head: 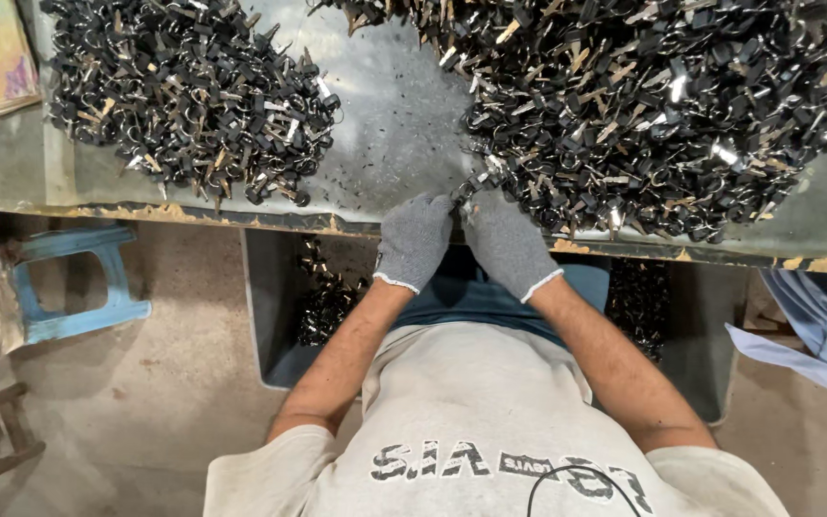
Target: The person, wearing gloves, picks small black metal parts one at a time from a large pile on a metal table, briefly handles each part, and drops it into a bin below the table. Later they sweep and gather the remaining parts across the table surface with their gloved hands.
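Head view is showing a small black clip (471, 188) being pinched between both gloved hands at the near edge of the table (394, 124). The left hand (413, 239) and right hand (507, 244) are meeting fingertip to fingertip, equally close. The big pile (662, 105) is lying just right of the clip, the smaller pile (193, 96) well left, bare tabletop between.

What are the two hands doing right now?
Left hand: gloved, fingers closed on a small black key piece.
Right hand: gloved, fingers closed on the same piece, by the right pile.
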### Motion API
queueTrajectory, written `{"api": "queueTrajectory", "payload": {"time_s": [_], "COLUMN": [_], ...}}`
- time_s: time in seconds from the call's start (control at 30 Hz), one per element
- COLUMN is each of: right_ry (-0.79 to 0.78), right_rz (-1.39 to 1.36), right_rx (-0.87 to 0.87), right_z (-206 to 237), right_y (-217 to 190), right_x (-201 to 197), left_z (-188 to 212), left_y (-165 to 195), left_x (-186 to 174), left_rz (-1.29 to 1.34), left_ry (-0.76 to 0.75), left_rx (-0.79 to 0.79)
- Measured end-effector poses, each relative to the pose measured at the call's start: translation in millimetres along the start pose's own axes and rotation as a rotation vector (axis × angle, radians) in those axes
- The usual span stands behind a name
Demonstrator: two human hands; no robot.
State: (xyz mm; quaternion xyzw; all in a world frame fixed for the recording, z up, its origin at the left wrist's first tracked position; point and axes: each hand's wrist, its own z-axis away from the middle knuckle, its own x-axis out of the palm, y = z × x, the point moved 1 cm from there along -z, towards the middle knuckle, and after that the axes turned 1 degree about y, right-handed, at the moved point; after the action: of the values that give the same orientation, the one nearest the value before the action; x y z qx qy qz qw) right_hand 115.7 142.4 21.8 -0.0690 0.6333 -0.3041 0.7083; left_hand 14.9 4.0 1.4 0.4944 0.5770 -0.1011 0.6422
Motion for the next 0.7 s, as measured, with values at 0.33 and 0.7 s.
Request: {"api": "queueTrajectory", "payload": {"time_s": [0.33, 0.7], "right_ry": [0.047, 0.03], "right_rz": [0.47, 0.202], "right_rx": [-0.033, 0.035], "right_z": [9.8, -2.2], "right_y": [-21.2, -10.5], "right_x": [1.4, -8.2], "left_z": [3.8, 10.7], "left_y": [-5.6, -2.7], "left_x": [10.6, 5.1], "left_rz": [0.093, 0.098], "left_ry": [-0.094, -0.022], "left_rx": [-0.044, -0.015]}}
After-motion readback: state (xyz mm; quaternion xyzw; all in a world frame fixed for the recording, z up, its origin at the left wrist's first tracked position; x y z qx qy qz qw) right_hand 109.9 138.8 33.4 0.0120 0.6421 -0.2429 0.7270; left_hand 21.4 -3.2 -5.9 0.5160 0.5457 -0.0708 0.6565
